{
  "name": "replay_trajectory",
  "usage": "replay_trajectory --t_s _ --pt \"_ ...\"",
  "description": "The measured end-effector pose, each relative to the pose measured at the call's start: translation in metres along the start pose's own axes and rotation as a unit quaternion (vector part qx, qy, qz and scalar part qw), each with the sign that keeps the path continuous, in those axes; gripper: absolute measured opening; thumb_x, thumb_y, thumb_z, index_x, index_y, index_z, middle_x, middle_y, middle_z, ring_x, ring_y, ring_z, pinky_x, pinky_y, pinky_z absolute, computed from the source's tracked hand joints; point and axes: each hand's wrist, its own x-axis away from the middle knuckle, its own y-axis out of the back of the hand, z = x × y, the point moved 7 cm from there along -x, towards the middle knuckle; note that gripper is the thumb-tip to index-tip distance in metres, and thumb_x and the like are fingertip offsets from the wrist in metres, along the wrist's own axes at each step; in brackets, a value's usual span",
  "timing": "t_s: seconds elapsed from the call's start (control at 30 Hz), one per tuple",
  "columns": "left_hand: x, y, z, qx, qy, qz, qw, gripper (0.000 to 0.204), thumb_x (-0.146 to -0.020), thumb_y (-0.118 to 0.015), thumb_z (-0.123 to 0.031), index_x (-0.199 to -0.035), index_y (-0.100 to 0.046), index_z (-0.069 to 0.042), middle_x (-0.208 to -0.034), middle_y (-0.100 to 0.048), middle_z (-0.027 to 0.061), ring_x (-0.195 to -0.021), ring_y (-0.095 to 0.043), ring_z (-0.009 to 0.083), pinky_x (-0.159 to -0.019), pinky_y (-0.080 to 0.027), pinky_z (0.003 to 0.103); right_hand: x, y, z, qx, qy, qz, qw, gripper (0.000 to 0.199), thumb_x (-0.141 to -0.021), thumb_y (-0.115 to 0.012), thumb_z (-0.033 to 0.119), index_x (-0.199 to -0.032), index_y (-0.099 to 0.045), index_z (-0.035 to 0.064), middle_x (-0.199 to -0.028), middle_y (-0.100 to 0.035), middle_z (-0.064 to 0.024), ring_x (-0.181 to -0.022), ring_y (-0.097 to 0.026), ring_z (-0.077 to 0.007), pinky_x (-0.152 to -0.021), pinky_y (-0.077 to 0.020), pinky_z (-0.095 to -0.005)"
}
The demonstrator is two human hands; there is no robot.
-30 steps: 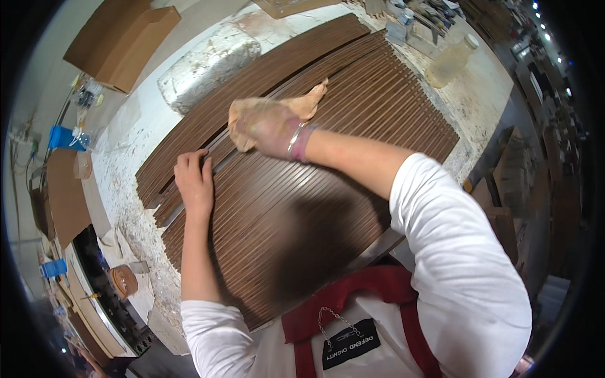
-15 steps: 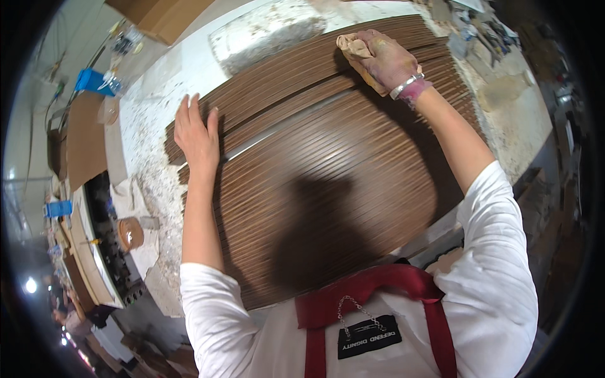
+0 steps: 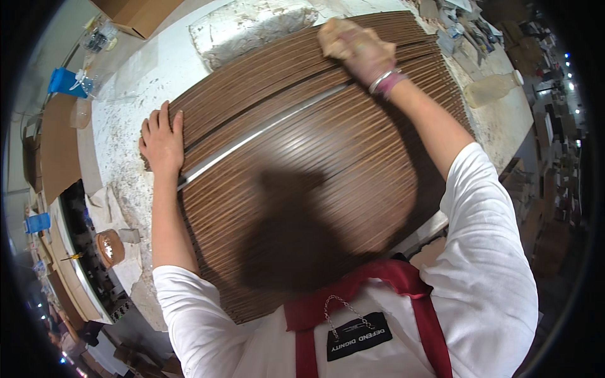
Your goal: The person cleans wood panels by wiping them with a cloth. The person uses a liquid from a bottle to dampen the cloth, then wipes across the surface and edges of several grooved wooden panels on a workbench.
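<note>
Long brown grooved strips (image 3: pixel 296 142) lie side by side across the white table in front of me. A narrow pale gap (image 3: pixel 265 135) parts the far group from the near one. My left hand (image 3: pixel 162 142) rests with fingers stretched over the left ends of the far strips. At the far right, my right hand (image 3: pixel 368 60) grips a crumpled tan cloth (image 3: pixel 335 39) and presses it on the far strips. Purple stains or a thin covering show at that hand, with a silvery band round the wrist. My shadow darkens the near strips.
A plastic-wrapped bundle (image 3: pixel 252 31) lies behind the strips. Tools and scraps (image 3: pixel 469 34) crowd the far right corner, near a translucent bottle (image 3: pixel 495 88). Left are a blue container (image 3: pixel 68 82), a tape roll (image 3: pixel 110 247) on a cloth, and a cardboard box (image 3: pixel 135 16).
The whole view has shifted, so the table sits further left in it. My right hand has moved a little left with the cloth. The pale gap between the strip groups looks wider.
</note>
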Motion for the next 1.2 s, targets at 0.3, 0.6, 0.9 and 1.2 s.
replay_trajectory --t_s 0.3,0.6,0.9,1.2 --pt "0.024 0.022 -0.036 0.034 -0.17 -0.055 0.983 0.062 -0.095 -0.049 -0.045 -0.148 -0.033 -0.016 -0.155 -0.026 0.0111 -0.142 -0.022 0.0383 -0.11 -0.02 0.061 0.016 0.011 -0.103 0.08 -0.166 -0.025 0.983 0.042 -0.086 -0.061 0.023 -0.125 -0.055 0.0074 -0.132 -0.053 -0.0166 -0.121 -0.051 -0.0324 -0.102 -0.0391 -0.0398" --pt "0.093 0.045 -0.069 0.125 -0.214 -0.067 0.967 0.036 -0.088 -0.064 -0.018 -0.121 -0.06 -0.005 -0.122 -0.056 0.013 -0.111 -0.053 0.0331 -0.093 -0.041 0.044 0.028 -0.003 -0.107 -0.032 -0.185 0.022 0.982 0.048 -0.086 -0.061 0.018 -0.133 -0.051 0.0082 -0.139 -0.049 -0.0174 -0.131 -0.043 -0.0321 -0.11 -0.0325 -0.0359" --pt "0.085 0.029 -0.061 0.135 -0.129 0.027 0.982 0.042 -0.087 -0.064 -0.034 -0.116 -0.057 -0.005 -0.11 -0.057 0.0122 -0.105 -0.054 0.0302 -0.09 -0.038 0.044 -0.025 0.007 0.071 -0.358 0.011 0.145 0.922 0.011 -0.085 -0.048 0.003 -0.094 -0.052 0.004 -0.09 -0.05 -0.0061 -0.082 -0.05 -0.0176 -0.074 -0.0446 -0.0304" --pt "0.089 0.026 -0.056 0.135 -0.132 -0.003 0.982 0.042 -0.085 -0.065 -0.04 -0.107 -0.059 -0.005 -0.101 -0.057 0.0119 -0.099 -0.054 0.0307 -0.088 -0.038 0.046 0.011 0.009 0.132 -0.264 0.057 0.031 0.962 0.016 -0.092 -0.049 0.008 -0.087 -0.063 0.005 -0.082 -0.067 -0.0083 -0.076 -0.065 -0.0185 -0.067 -0.0513 -0.0301"
